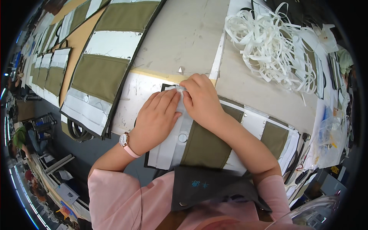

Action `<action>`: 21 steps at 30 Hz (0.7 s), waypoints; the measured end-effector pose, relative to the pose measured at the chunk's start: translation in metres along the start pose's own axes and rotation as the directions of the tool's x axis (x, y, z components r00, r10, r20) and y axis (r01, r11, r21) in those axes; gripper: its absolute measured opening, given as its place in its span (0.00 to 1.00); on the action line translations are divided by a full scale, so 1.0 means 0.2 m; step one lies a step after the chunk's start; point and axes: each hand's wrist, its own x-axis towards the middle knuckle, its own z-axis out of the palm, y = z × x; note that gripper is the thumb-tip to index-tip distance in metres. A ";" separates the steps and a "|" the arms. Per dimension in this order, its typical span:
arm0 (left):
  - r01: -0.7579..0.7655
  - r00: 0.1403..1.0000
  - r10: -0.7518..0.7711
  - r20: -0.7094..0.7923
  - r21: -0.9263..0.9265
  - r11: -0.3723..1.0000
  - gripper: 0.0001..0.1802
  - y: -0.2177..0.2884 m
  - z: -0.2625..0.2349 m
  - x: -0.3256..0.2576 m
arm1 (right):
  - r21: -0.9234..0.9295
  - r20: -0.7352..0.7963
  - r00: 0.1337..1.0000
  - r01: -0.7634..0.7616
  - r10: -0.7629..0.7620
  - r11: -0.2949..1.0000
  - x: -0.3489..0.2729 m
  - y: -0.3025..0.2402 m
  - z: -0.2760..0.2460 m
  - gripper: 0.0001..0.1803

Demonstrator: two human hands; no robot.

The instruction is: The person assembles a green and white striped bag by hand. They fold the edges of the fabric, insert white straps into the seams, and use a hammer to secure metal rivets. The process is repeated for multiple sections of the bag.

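A fabric panel [207,147] in olive and white with dark edging lies on the table in front of me. A translucent strip [184,124] runs along its white section, with a round metal fastener [182,137] near the lower end. My left hand [156,118] rests flat on the white part, fingers stretched toward the far edge. Beside it, my right hand [201,97] is closed, thumb and fingers bent around the strip's far end. The fingers partly hide what they pinch.
Similar olive-and-white panels [101,74] with dark edging lie at the left. A tangled heap of white ribbon [270,46] sits at the far right. Clear plastic bags [329,134] are at the right edge. A small pale triangular piece [181,69] lies beyond my hands.
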 end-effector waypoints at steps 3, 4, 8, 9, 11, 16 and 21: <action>0.018 1.000 -0.017 -0.020 0.020 1.000 0.29 0.00 -0.01 0.00 | -0.022 0.026 1.000 -0.018 0.018 1.000 0.01 0.01 0.01 0.11; 0.008 1.000 -0.007 -0.028 0.036 0.999 0.27 0.00 -0.01 0.00 | -0.031 0.041 0.999 -0.028 0.029 0.999 0.01 0.01 0.01 0.11; 0.000 0.998 0.002 -0.059 0.027 1.000 0.19 -0.05 0.00 0.01 | -0.023 0.042 0.999 0.018 -0.017 1.000 0.01 0.02 0.02 0.12; 0.005 0.998 -0.005 -0.066 0.008 1.000 0.17 -0.06 0.00 0.02 | -0.010 0.044 0.998 0.034 -0.034 0.999 0.00 0.03 0.02 0.12; 0.064 0.997 -0.067 -0.036 -0.093 0.994 0.15 -0.08 -0.02 0.03 | -0.008 0.052 0.996 0.067 -0.067 0.998 0.01 0.04 0.00 0.12; 0.200 0.978 -0.208 -0.005 -0.250 0.947 0.15 -0.13 -0.05 0.04 | -0.068 0.123 0.985 0.130 -0.121 0.989 0.01 0.03 -0.03 0.11; 0.173 0.983 -0.183 -0.021 -0.240 0.955 0.20 -0.17 -0.04 0.07 | -0.157 0.134 0.978 0.182 -0.162 0.971 0.00 0.01 -0.04 0.10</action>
